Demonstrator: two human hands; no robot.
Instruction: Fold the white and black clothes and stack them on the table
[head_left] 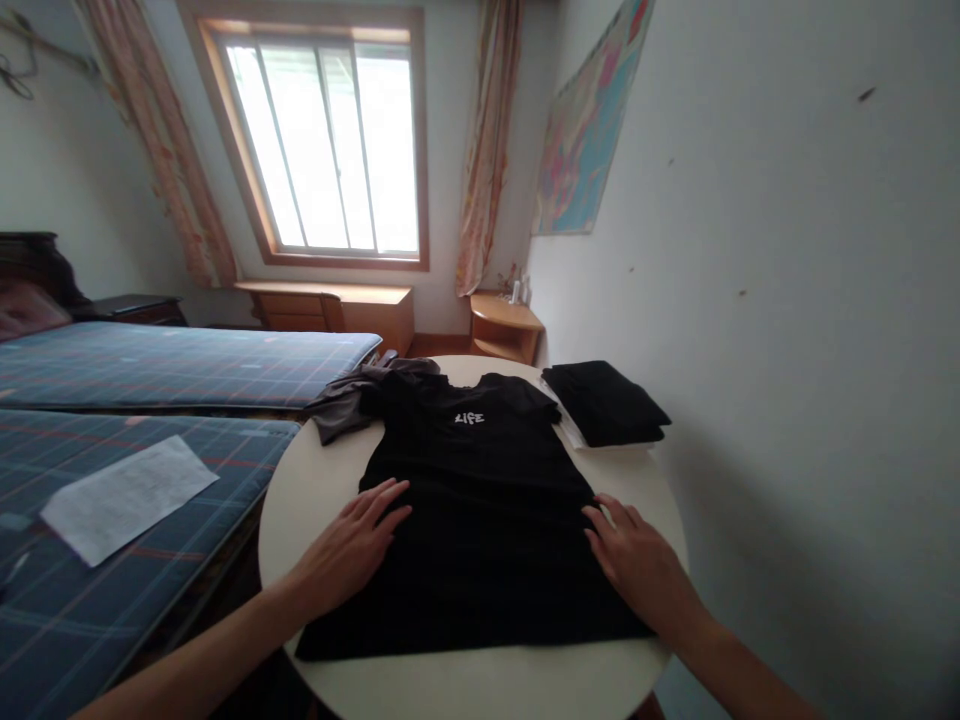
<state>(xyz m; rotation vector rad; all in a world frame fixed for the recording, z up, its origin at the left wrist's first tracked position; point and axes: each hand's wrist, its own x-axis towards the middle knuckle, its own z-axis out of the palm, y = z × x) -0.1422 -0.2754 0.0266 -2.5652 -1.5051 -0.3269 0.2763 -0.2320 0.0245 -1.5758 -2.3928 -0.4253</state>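
A black T-shirt (487,560) with white "LIFE" lettering on its chest lies spread out on a round white table (465,690), its collar toward the window and its hem toward me. My left hand (352,540) rests on the shirt's left edge, fingers stretched out over the cloth. On the opposite edge lies my right hand (637,555), its fingers apart and slightly bent on the fabric. Neither hand grips the shirt.
A folded stack of black clothing (604,400) sits at the table's far right, by the wall. Crumpled grey clothing (341,405) lies at the far left edge. Left of the table stand beds with plaid mattresses (187,365), one bearing a white paper (131,495). A wooden desk (375,300) stands under the window.
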